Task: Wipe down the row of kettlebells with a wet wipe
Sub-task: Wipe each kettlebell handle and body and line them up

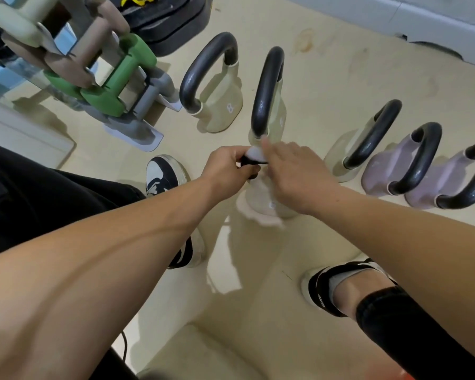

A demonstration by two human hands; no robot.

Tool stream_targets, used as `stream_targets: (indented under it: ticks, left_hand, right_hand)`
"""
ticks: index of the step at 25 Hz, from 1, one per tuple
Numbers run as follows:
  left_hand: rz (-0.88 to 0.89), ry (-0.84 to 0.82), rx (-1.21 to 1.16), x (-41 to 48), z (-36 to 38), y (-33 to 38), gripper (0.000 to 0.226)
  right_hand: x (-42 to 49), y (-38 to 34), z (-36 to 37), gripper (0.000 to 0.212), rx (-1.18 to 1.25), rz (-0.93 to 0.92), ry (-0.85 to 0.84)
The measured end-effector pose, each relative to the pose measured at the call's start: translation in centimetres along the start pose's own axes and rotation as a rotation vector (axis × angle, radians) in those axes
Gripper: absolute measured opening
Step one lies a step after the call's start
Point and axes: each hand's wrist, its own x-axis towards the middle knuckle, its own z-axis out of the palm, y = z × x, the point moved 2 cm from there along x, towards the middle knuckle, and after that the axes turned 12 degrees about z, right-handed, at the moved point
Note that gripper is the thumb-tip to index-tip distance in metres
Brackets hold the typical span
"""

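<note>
Wiping in progress on one kettlebell of the row. The held kettlebell (266,200), beige, stands on the floor (340,64) nearer the person than the rest of the row. The left hand (225,167) is curled round its black handle (248,161). The right hand (296,174) meets it from the other side, with the wet wipe (254,154) bunched white on the handle between the two hands. The right fingers look fairly straight and laid against the wipe, but blur hides the exact contact. A pale ragged patch shows under this kettlebell's base; what it is cannot be told. Just behind the held kettlebell stands a second beige one (270,105), with a third (222,105) to the left of that. To the right of the held kettlebell are another beige one (343,157) and two purple ones (387,174) (444,185). No surface shows which have been cleaned, so the task is judged mid-course: this handle is in hand, its body and an unknown share of the row remain. A dumbbell rack (93,78) stands well to the left and behind, and a shoe (162,174) sits close on the left. The neighbours' tight spacing is likely to hamper reaching their sides.
</note>
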Motion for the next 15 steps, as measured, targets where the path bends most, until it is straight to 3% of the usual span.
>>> stream_targets:
  ticks: [3, 5, 9, 12, 14, 15]
  left_hand:
    - [-0.002, -0.019, 0.100, 0.0, 0.1, 0.8, 0.014]
    - [0.005, -0.014, 0.122, -0.3, -0.2, 0.6, 0.018]
    - [0.032, -0.075, 0.188, -1.6, -0.6, -0.5, 0.016]
    - [0.056, -0.065, 0.120, -2.6, -0.2, -0.1, 0.022]
    - [0.019, -0.081, 0.109, -3.0, 0.0, 0.4, 0.014]
    - [-0.005, -0.114, 0.145, -3.0, -0.1, 0.4, 0.027]
  right_hand:
    - [-1.7, 2.0, -1.0, 0.044, 0.021, 0.245, -0.012]
    - [-1.8, -0.5, -1.3, 0.045, 0.020, 0.204, -0.029]
    - [-2.3, -5.2, 0.1, 0.073, 0.063, 0.045, -0.088]
    - [-3.8, -4.8, 0.2, 0.080, 0.065, 0.055, -0.176]
    - [-4.6, -4.1, -1.1, 0.079, 0.134, 0.080, -0.236]
    - [-4.9, -3.7, -2.0, 0.074, 0.217, 0.108, -0.268]
